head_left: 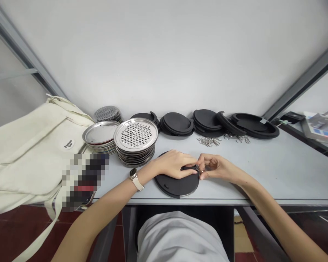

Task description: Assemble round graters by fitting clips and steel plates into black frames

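Metal clip (pixel 198 169) pinched at black disc's edge

The right hand (pixel 217 168) grasps the clip between thumb and fingers. The black disc (pixel 179 185) lies near the front of the table (pixel 292 171), under the left hand (pixel 179 163), whose grip cannot be told.
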Demonstrator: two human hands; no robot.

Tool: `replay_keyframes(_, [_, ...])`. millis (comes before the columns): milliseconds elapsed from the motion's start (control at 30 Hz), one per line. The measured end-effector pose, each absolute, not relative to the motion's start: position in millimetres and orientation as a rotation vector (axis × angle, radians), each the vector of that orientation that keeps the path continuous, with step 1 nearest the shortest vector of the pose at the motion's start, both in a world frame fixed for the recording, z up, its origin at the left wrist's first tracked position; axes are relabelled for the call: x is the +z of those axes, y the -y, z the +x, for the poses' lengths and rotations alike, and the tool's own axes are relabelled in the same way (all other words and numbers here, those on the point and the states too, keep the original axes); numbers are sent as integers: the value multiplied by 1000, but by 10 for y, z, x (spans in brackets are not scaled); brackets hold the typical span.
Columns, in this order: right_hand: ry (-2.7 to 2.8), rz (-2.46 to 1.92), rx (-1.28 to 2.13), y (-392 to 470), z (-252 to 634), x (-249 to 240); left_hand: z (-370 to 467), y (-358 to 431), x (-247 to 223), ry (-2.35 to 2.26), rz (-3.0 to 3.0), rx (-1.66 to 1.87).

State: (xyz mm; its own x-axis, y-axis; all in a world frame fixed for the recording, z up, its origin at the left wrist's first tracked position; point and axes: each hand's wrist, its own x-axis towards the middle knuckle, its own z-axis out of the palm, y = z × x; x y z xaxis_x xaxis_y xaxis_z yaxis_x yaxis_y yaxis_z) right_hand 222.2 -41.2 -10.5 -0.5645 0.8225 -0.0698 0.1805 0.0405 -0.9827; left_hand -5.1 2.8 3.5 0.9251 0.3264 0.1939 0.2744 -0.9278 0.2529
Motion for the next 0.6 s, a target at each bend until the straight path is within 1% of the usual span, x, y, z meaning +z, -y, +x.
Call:
replay_keyframes(167, [1772, -1019, 1681, 349, 2225, -91, -45, -27, 44, -461, 2842, 327])
replay_keyframes(433, [1782, -1054, 1764, 276, 2223, -45, -38, -35, 54, -451, 2831, 321])
replay_keyframes(600, [1802, -1074, 1686, 326, 2247, -44, -40, -34, 43, -438, 2825, 357])
